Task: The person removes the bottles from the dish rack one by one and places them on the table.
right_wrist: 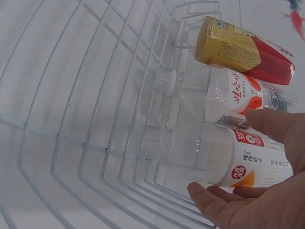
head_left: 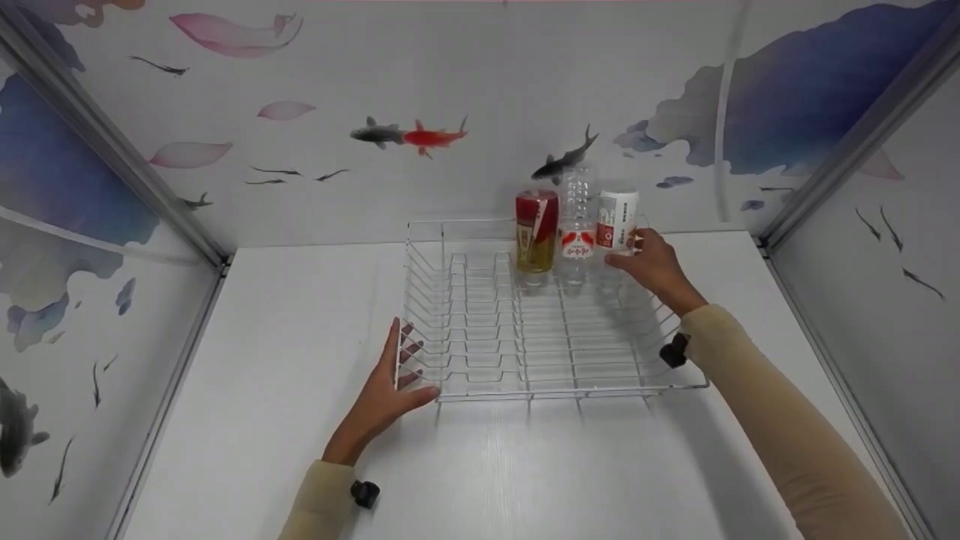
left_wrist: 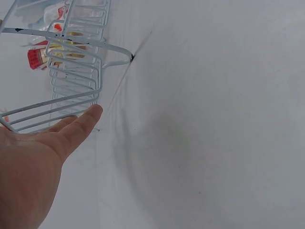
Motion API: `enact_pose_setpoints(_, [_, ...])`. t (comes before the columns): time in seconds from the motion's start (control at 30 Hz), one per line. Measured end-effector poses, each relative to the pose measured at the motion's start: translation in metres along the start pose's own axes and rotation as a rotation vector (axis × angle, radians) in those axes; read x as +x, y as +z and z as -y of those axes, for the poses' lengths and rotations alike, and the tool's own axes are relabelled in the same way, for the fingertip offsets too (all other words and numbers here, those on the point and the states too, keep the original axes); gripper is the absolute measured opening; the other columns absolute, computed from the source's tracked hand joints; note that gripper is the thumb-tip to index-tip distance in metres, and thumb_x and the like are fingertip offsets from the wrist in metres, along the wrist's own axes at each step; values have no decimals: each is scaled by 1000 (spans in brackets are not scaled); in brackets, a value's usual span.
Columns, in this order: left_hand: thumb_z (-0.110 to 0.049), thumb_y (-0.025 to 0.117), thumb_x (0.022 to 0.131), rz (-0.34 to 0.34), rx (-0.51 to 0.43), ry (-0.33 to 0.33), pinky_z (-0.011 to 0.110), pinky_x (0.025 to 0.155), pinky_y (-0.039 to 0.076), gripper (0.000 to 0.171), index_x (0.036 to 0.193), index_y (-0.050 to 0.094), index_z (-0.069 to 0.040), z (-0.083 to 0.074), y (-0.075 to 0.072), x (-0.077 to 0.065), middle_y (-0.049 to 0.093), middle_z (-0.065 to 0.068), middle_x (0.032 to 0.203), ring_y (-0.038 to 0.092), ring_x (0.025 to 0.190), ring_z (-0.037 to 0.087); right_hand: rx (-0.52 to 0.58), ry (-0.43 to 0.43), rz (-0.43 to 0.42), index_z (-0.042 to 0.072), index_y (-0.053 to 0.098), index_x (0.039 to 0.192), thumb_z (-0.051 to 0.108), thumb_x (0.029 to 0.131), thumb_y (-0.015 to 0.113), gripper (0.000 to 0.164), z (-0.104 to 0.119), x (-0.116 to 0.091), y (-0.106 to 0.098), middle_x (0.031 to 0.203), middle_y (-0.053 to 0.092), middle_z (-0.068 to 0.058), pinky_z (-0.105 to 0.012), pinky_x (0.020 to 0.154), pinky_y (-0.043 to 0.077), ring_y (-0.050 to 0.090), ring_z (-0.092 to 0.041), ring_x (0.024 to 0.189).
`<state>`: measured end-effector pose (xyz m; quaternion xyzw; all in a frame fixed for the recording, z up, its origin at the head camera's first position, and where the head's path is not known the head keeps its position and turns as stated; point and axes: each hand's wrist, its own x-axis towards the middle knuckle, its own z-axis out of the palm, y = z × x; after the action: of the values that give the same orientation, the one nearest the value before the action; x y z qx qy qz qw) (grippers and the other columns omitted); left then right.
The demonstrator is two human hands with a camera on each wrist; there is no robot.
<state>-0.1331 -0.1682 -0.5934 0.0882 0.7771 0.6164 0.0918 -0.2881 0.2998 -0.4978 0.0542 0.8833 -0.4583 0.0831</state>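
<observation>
3 views. Head: high, set back, facing forward and down; widest, taking in the whole wire rack (head_left: 525, 393) and back wall (head_left: 480, 82). Left wrist: close beside the rack, looking along its side, frame turned sideways. Right wrist: close over the bars, frame turned the opposite way. All 3 share the containers (right_wrist: 233, 95); right wrist nearest.

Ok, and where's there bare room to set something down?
Inside the wire rack, in front of the three bottles; on the table between rack and left wall; and before the rack, between the forearms. Crowded: the rack's back right, where bottles stand side by side, the right hand gripping the rightmost bottle, and its front left corner, at the left hand.
</observation>
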Motion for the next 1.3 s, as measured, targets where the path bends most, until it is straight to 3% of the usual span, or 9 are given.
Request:
enact_pose_setpoints(0.4, [-39, 96, 86, 5, -22, 9, 55, 125, 44, 135, 178, -3, -38, -1, 0, -2, 15, 8, 185, 35, 163, 37, -20, -30, -20, -9, 29, 166, 25, 105, 75, 84, -5, 7, 5, 163, 45, -32, -61, 122, 45, 46, -46, 152])
enact_pose_setpoints(0.7, [-35, 96, 87, 12, -66, 25, 58, 125, 43, 136, 178, -4, -31, 1, 0, 0, 13, 8, 184, 33, 164, 36, -27, -66, -34, -13, 28, 164, 25, 104, 76, 85, -10, 12, 7, 160, 48, -36, -60, 119, 48, 49, -49, 150])
enact_pose_setpoints(1.3, [-43, 97, 85, 11, -15, 27, 55, 124, 45, 136, 178, -2, -35, 0, 0, -2, 13, 8, 185, 34, 164, 37, -16, -36, -48, -12, 31, 163, 24, 105, 78, 83, -17, 17, 12, 157, 50, -34, -61, 118, 49, 52, -47, 145])
